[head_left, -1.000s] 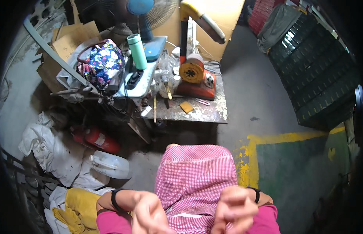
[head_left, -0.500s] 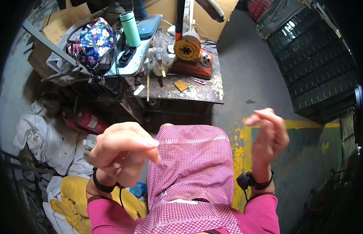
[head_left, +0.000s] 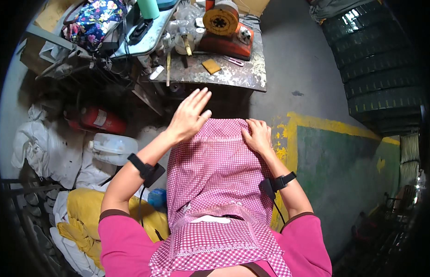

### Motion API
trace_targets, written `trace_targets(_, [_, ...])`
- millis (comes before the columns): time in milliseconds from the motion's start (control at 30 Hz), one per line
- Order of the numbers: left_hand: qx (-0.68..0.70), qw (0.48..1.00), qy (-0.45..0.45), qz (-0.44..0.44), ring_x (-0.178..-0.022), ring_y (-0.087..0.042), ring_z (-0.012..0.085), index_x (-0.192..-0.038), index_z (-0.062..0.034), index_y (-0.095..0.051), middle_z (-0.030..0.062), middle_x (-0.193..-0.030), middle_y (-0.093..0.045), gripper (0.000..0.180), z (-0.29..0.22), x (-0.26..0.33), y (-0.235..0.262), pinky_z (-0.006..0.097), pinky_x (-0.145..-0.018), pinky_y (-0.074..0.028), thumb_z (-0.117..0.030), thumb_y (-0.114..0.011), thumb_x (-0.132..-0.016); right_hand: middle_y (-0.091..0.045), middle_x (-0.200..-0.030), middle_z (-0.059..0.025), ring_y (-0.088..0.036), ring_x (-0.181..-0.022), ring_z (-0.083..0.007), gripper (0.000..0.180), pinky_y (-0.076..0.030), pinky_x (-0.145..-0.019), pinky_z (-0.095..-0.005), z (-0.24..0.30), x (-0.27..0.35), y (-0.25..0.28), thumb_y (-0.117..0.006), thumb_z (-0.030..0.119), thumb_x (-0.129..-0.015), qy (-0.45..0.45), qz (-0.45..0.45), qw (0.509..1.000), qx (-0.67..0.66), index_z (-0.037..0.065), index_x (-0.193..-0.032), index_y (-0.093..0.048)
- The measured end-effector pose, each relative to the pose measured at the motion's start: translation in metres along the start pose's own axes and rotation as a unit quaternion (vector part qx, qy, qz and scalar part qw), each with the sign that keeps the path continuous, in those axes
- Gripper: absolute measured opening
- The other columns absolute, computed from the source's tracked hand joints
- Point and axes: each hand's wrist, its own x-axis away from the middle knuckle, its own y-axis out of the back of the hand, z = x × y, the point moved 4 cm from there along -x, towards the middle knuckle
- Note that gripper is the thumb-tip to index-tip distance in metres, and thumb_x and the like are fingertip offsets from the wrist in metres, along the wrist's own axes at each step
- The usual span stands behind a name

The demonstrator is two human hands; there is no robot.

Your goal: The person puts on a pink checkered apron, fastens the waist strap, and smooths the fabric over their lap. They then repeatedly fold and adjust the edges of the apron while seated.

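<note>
A pink-and-white checked apron (head_left: 215, 166) covers my lap, with a white item (head_left: 210, 219) partly showing from its pocket. My left hand (head_left: 191, 116) is held over the apron's far left corner, its fingers stretched out and holding nothing. At the far right corner my right hand (head_left: 258, 135) rests on the cloth over the knee, fingers lying loosely apart. Each forearm wears a black strap with a small dark unit and a cable.
Ahead stands a worn workbench (head_left: 249, 76) bearing an orange machine (head_left: 226, 44), a brown square block (head_left: 211, 66) and small tools. To the left are a floral bag (head_left: 97, 23), red fire extinguisher (head_left: 97, 119), clear plastic jug (head_left: 114, 148) and yellow sack (head_left: 104, 210). Dark stacked crates (head_left: 372, 64) line the right.
Both hands, earlier raised close in front with fingers bent, have moved away and down toward the knees. The right now touches the apron. The view has tilted downward, so the bench sits higher.
</note>
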Motion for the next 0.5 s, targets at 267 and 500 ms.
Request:
trace_targets(267, [-0.072, 0.997, 0.019, 0.021, -0.127, -0.042, 0.0301, -0.126, -0.0014, -0.052, 0.0123, -0.132, -0.051, 0.046, 0.017, 0.014, -0.068, 0.044, -0.108, -0.027, -0.027, -0.051, -0.089, -0.061, -0.119, -0.0091, -0.051, -0.112, -0.0284, 0.041, -0.037, -0.095, -0.0428, -0.001, 0.001, 0.006, -0.059, 0.032, -0.082, -0.017, -0.031, 0.999, -0.015, 0.006, -0.113, -0.062])
trace_targets(500, [-0.099, 0.995, 0.018, 0.028, -0.135, -0.029, 0.0295, -0.136, -0.0078, -0.044, 0.0087, -0.145, -0.037, 0.052, 0.01, 0.011, -0.068, 0.047, -0.111, -0.02, -0.027, -0.051, -0.088, -0.059, -0.119, -0.0113, -0.051, -0.113, -0.0285, 0.041, -0.036, -0.097, -0.0445, -0.006, 0.005, 0.004, -0.059, 0.031, -0.083, -0.02, -0.059, 0.998, -0.03, 0.004, -0.114, -0.061])
